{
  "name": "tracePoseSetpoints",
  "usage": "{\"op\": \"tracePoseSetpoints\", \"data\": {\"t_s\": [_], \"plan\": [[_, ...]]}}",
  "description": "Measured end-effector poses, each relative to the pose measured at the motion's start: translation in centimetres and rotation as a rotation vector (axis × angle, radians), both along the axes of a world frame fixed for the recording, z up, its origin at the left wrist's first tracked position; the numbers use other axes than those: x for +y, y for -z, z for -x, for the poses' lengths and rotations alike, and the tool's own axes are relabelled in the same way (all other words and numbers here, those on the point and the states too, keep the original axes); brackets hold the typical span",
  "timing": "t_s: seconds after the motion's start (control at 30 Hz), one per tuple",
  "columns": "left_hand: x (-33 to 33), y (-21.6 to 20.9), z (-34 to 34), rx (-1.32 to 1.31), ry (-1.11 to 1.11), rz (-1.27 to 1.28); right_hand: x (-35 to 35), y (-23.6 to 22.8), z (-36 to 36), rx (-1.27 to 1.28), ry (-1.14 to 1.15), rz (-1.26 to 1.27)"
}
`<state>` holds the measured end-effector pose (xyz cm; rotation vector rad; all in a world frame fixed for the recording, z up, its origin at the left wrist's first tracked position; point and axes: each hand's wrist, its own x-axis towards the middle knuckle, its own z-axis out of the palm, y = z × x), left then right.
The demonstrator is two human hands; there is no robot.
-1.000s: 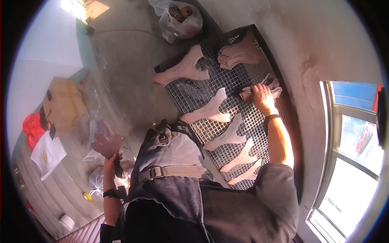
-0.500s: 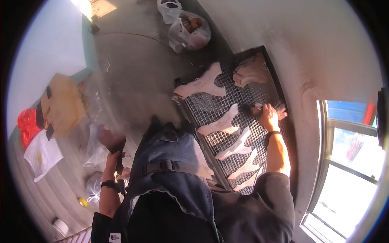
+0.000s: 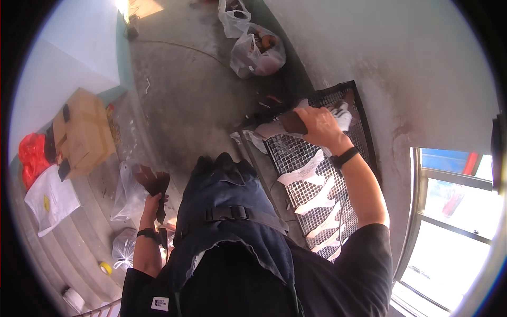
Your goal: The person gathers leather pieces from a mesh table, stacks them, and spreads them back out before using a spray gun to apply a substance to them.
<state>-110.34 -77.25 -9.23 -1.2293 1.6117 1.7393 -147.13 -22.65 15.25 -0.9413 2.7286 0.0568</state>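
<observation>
My left hand, low on the left beside my apron, is closed round the narrow end of a dark brown shoe-upper piece; whether it is one layer or a stack I cannot tell. My right hand reaches over the far end of a black mesh rack, fingers closed on a brown shoe-upper piece. Under that piece lies a pale piece. Several pale shoe-upper pieces lie in a row on the mesh towards me. Next to my right hand is a white glove-like thing, partly hidden.
The grey wall runs close along the rack's right, with a window nearer me. Plastic bags lie on the floor ahead. Left are a cardboard box, red bag, clear bag and yellow tape roll.
My right hand has moved left and farther away across the rack and now holds a brown piece by the far pale one. The view has shifted; my left hand still holds its piece.
</observation>
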Motion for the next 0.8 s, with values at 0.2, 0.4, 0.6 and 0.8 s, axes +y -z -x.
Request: {"op": "tracePoseSetpoints", "data": {"t_s": [0.2, 0.4, 0.6, 0.8], "plan": [[-1.9, -0.1, -1.4, -0.001, -0.027, -0.008, -4.8, 6.5, 0.5, -0.161, -0.303, 0.043], [-3.3, 0.6, -3.8, -0.038, -0.030, 0.002, -4.7, 10.7, -0.3, -0.080, -0.247, 0.003], [-3.6, 1.2, -1.6, -0.096, 0.033, -0.016, -5.0, 9.6, -2.1, 0.054, -0.104, -0.039], [-2.5, 1.1, 5.9, 0.118, 0.151, -0.073, -3.7, 7.4, -6.4, 0.090, 0.306, 0.192]]}}
